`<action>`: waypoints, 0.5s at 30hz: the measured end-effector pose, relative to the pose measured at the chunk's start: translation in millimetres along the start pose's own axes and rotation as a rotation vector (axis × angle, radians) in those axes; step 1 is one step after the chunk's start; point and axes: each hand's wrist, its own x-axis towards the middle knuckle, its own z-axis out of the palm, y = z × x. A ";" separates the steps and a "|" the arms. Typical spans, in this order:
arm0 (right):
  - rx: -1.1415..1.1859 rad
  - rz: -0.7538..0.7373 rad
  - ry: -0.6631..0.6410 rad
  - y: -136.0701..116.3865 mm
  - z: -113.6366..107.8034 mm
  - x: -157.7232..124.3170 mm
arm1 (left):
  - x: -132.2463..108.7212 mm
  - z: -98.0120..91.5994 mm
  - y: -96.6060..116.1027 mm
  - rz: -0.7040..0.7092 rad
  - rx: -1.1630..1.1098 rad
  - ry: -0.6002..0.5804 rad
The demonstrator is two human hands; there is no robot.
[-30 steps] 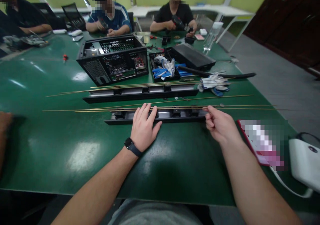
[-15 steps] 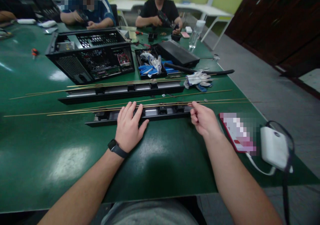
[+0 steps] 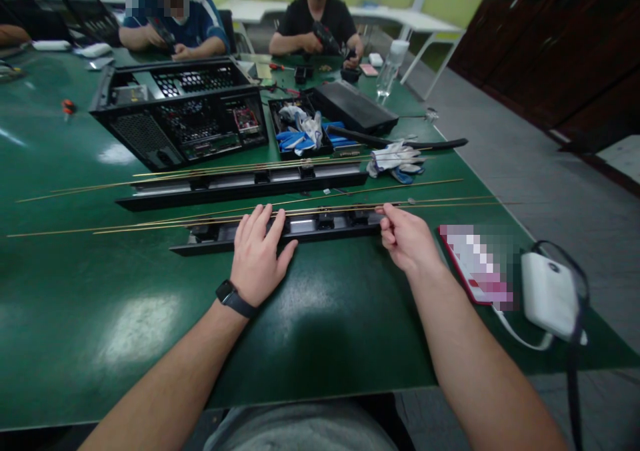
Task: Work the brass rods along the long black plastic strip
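Observation:
My left hand [image 3: 257, 257] lies with fingers spread across a long black metal channel [image 3: 320, 234]. Its fingertips rest at several thin brass-coloured rods [image 3: 150, 225] that run lengthwise over the channel. At the channel's right end, my right hand [image 3: 407, 237] is closed, with thumb and forefinger pinched on a thin rod. Exactly how many rods sit in that pinch is hidden. Small black blocks [image 3: 326, 217] are set inside the channel. Behind it lies a second black channel [image 3: 240, 187] with more brass-coloured rods across it.
An open black computer case [image 3: 180, 114] stands behind the channels, beside a black tray [image 3: 300, 145] of gloves. More gloves [image 3: 395, 161] lie to the right. A phone [image 3: 473, 264] and a white cabled device [image 3: 550, 297] are near my right forearm. Two people sit opposite, holding power drills.

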 end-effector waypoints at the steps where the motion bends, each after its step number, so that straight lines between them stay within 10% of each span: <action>1: 0.017 0.012 0.006 -1.0 0.8 -0.9 | -0.1 0.0 0.2 0.000 0.000 0.002; 15: 0.055 0.031 -0.014 0.4 -15.4 14.2 | 0.7 0.3 3.9 0.006 0.036 -0.034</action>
